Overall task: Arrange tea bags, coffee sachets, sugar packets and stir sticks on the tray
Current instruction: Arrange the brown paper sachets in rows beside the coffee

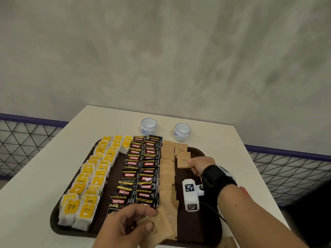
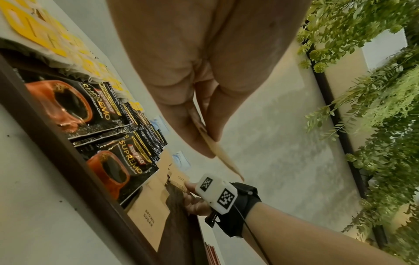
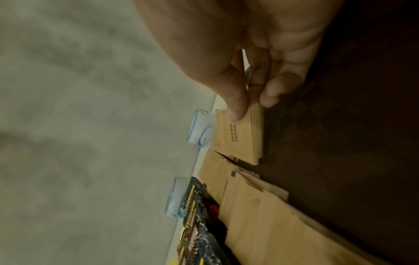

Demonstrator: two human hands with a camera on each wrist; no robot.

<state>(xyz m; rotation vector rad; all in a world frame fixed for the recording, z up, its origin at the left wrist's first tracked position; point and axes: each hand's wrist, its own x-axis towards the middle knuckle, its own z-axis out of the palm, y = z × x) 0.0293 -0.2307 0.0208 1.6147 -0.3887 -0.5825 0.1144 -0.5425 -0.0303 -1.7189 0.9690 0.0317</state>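
A dark brown tray [image 1: 200, 228] on the white table carries two rows of yellow tea bags [image 1: 93, 178], two rows of black Kopiko coffee sachets [image 1: 141, 169] and a column of brown sugar packets [image 1: 167, 176]. My right hand [image 1: 194, 166] pinches a brown sugar packet [image 1: 184, 160] at the tray's far right; the thumb [image 3: 235, 105] lies on top of this packet [image 3: 240, 138]. My left hand [image 1: 132, 224] holds brown sugar packets [image 1: 159, 231] over the tray's near edge, seen edge-on as packets [image 2: 224, 157] between its fingers. No stir sticks show.
Two small white cups with blue marks [image 1: 148, 125] [image 1: 182, 131] stand on the table [image 1: 107, 122] behind the tray. A purple-railed mesh fence [image 1: 26, 140] runs along both sides. Red packets [image 2: 212, 254] lie by the tray's right edge. A grey wall rises behind.
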